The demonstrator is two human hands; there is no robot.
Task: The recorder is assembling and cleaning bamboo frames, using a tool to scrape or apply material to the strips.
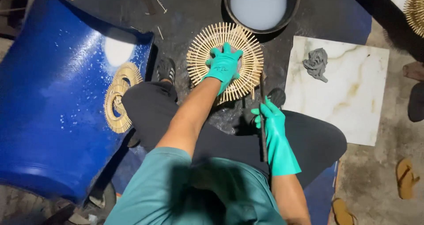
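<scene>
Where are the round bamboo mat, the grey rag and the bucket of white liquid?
round bamboo mat (245, 53): head view, on its right-hand sticks.
grey rag (316, 63): head view, middle of the crumpled cloth.
bucket of white liquid (228, 9): head view, on its dark left rim.

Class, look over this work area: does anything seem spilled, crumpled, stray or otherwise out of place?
White splashes spatter the blue barrel half. A crumpled grey rag lies on the marble tile, and loose splinters lie strewn on the dark floor.

Ahead I'm hemmed: round black tub of white liquid (259, 6) blocks forward, big blue plastic drum (53, 97) left; the white marble tile (349, 106) offers room.
</scene>
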